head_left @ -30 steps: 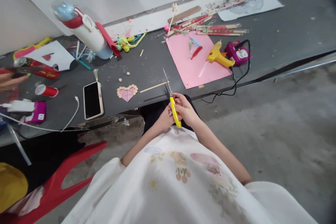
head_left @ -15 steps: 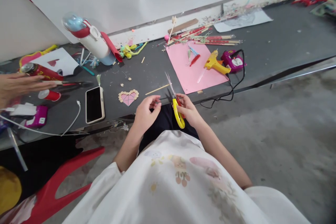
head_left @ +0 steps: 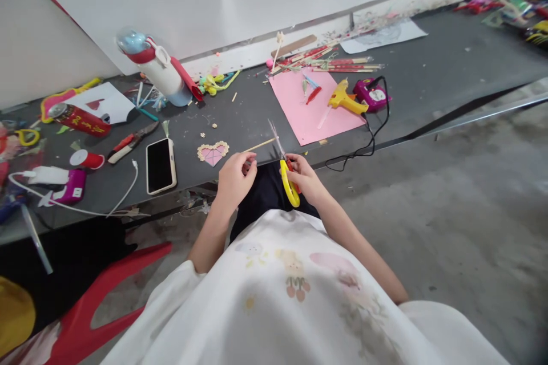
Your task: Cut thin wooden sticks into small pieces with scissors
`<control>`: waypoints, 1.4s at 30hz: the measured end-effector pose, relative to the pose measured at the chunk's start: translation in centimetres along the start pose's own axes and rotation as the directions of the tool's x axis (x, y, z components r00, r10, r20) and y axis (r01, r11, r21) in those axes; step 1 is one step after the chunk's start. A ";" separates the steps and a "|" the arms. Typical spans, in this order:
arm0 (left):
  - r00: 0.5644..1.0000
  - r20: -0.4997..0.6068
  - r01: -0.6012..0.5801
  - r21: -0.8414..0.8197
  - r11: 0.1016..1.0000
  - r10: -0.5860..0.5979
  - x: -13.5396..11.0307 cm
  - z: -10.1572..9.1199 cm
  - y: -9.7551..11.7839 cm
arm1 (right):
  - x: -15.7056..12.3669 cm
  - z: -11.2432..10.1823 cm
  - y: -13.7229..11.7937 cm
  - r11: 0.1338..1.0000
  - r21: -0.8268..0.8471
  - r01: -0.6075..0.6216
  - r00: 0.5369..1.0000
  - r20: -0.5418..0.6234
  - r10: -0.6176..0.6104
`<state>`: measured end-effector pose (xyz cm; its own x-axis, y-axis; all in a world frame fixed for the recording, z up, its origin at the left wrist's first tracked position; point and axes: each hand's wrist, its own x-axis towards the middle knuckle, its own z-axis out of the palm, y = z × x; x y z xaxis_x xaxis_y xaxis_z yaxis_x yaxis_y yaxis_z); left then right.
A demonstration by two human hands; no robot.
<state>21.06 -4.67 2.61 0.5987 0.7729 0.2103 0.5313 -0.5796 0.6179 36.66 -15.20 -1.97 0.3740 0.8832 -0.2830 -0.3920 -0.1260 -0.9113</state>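
Observation:
My right hand (head_left: pixel 303 178) is closed around a pair of scissors (head_left: pixel 290 182) with yellow and red handles. Its blades point away from me over the table edge, slightly apart. At the table's near edge, my left hand (head_left: pixel 237 178) has loosely curled fingers, with a gap between thumb and forefinger. A thin wooden stick (head_left: pixel 261 144) lies just beyond, its left end at those fingers; whether they touch it, I cannot tell. Left of that hand lies a pink paper heart (head_left: pixel 213 155) edged with small wooden pieces and crossed by dark lines.
Pink paper (head_left: pixel 295 108) holds tassels and a yellow glue gun (head_left: pixel 347 97), cabled to a purple box (head_left: pixel 371 94). Leftward are a phone (head_left: pixel 161 166), pliers (head_left: pixel 132 141), red thread spool (head_left: pixel 88 159), can (head_left: pixel 80 120) and water bottle (head_left: pixel 160 74). A red chair (head_left: pixel 85 319) stands below.
My left hand has moved to the stick's left end. Another person's hand at the far left has left the view, and the pliers now lie on the table. The view has shifted slightly.

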 end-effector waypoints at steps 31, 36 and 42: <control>0.987 0.140 -0.123 0.391 0.912 0.073 6.1 3.4 5.5 | 1.5 -7.6 -3.0 0.941 -0.298 0.158 0.967 0.241 -0.086; 0.982 0.135 -0.174 0.357 0.918 0.134 6.8 3.5 5.7 | 1.7 -8.1 -4.4 0.877 -0.420 0.234 0.954 0.273 -0.124; 0.976 0.128 -0.211 0.335 0.918 0.178 7.2 3.2 5.6 | 1.5 -8.2 -6.3 0.807 -0.515 0.288 0.937 0.327 -0.126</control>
<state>30.25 -3.17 5.18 0.7553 0.6181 0.2180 0.5623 -0.7820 0.2689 46.56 -16.77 0.89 0.1244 0.9908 -0.0527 0.2245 -0.0798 -0.9712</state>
